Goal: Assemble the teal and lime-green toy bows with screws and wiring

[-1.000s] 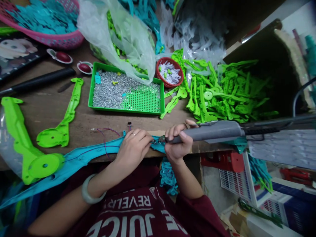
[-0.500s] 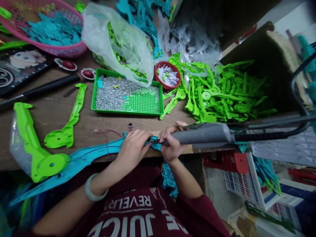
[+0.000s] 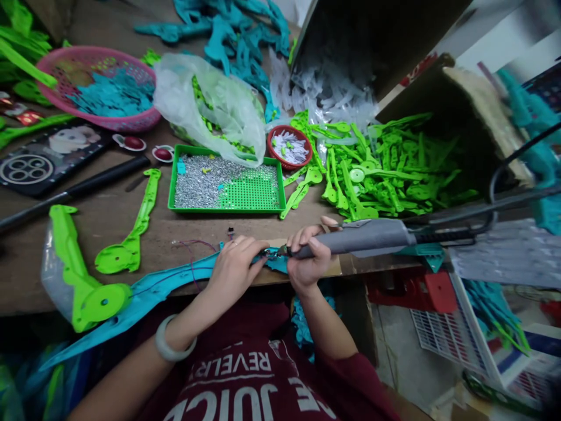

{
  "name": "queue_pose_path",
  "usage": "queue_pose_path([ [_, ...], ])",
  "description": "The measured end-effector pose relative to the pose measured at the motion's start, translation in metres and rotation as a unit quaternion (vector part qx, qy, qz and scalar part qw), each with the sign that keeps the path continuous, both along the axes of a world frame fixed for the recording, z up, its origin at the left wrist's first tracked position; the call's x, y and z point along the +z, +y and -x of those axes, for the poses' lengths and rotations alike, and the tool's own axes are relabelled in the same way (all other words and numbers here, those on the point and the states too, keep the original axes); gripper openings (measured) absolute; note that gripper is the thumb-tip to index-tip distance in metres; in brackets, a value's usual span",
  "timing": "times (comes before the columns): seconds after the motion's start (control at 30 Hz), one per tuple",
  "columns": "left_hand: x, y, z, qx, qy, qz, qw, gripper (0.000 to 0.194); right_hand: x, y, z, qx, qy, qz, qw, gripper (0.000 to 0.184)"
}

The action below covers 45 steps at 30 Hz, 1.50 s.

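Hands are staying locked as our view tilts: our left hand (image 3: 234,266) is pinching the teal part (image 3: 166,283) at the tabletop's (image 3: 184,231) edge while right-hand (image 3: 309,260) fingers are keeping wrapped around the grey driver (image 3: 368,237), its tip just beside the left fingertips.

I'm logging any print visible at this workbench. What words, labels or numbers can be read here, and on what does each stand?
"REVELR", upside down to the camera and cut off by the arm, in white on the dark red shirt.
"JUICE", upside down and partly cut off by the frame edge, in larger white letters lower on the same shirt.
The black card with a ring emblem on the table: any lettering is too small to read.
No other text is readable.
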<state>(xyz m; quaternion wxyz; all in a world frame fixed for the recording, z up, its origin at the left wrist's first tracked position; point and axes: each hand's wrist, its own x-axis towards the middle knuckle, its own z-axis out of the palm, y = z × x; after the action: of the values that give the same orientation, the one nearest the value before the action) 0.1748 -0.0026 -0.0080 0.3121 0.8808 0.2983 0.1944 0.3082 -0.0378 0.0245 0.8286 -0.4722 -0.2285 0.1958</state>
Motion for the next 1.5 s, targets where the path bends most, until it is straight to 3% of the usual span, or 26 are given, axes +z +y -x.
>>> queue_pose_path([
  [0.23, 0.010, 0.013, -0.016, -0.039, 0.083, -0.035, 0.995, 0.011, 0.001, 0.031, -0.003, 0.057, -0.055, 0.040, 0.996, 0.027],
  [0.43, 0.007, 0.029, -0.015, 0.016, 0.050, -0.026, 0.998, 0.022, 0.015, 0.049, -0.014, 0.037, -0.052, 0.020, 0.998, 0.015],
  [0.53, 0.012, 0.033, -0.016, 0.039, -0.073, 0.065, 0.994, 0.035, 0.031, 0.050, -0.021, 0.041, -0.038, 0.000, 0.998, 0.022],
  [0.6, 0.018, 0.036, -0.021, 0.024, -0.172, 0.165, 0.971, 0.046, 0.040, 0.050, -0.024, 0.063, -0.033, -0.018, 0.997, 0.025],
  [0.7, 0.026, 0.040, -0.029, 0.001, -0.251, 0.285, 0.925, 0.037, 0.047, 0.049, -0.024, 0.092, -0.036, -0.048, 0.994, 0.022],
  [0.87, 0.025, 0.048, -0.034, 0.037, -0.275, 0.408, 0.870, 0.030, 0.047, 0.050, -0.020, 0.095, -0.066, -0.043, 0.992, 0.020],
  [1.03, 0.017, 0.049, -0.028, 0.086, -0.235, 0.426, 0.869, 0.037, 0.045, 0.055, -0.026, 0.048, -0.096, -0.026, 0.994, 0.025],
  [1.13, 0.014, 0.048, -0.016, 0.132, -0.238, 0.417, 0.867, 0.038, 0.036, 0.058, -0.043, 0.026, -0.139, 0.012, 0.990, 0.026],
  [1.23, 0.014, 0.046, 0.001, 0.190, -0.244, 0.365, 0.878, 0.032, 0.022, 0.057, -0.061, 0.062, -0.187, 0.080, 0.977, 0.027],
  [1.3, 0.017, 0.043, 0.013, 0.217, -0.205, 0.254, 0.920, 0.024, 0.014, 0.051, -0.068, 0.081, -0.219, 0.118, 0.965, 0.028],
  [1.37, 0.022, 0.036, 0.023, 0.223, -0.138, 0.088, 0.961, 0.020, 0.010, 0.038, -0.072, 0.060, -0.263, 0.141, 0.952, 0.035],
  [1.43, 0.027, 0.025, 0.029, 0.182, -0.080, -0.051, 0.979, 0.026, 0.009, 0.022, -0.073, -0.004, -0.326, 0.159, 0.932, 0.050],
  [1.5, 0.028, 0.010, 0.032, 0.091, -0.033, -0.113, 0.989, 0.042, 0.010, 0.003, -0.074, -0.034, -0.409, 0.177, 0.895, 0.059],
])
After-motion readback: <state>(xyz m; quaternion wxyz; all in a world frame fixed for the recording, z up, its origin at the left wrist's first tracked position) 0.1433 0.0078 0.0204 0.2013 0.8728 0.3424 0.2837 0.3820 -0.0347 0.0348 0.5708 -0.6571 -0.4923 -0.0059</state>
